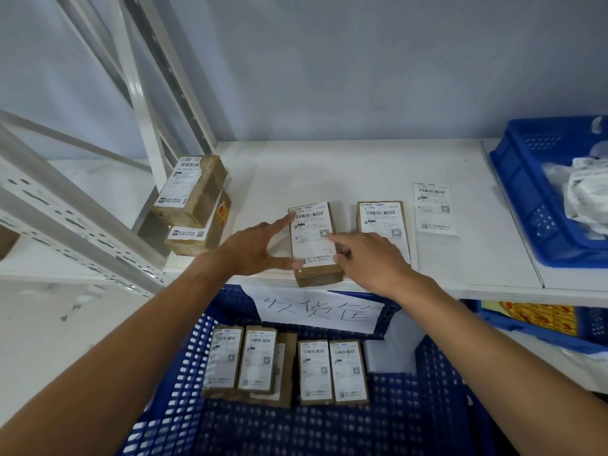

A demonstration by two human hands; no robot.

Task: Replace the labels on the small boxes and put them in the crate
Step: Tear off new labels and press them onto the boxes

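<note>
The small box (318,278) sits at the front edge of the shelf (329,166). The left hand (253,248) and right hand (371,258), fingers straight, press its label (312,240) flat. It looks light and stiff; grab its long sides.

Brown cardboard box (314,240), white paper label (312,232), perforated blue plastic crate (437,383), matt shelf (362,159).
</note>
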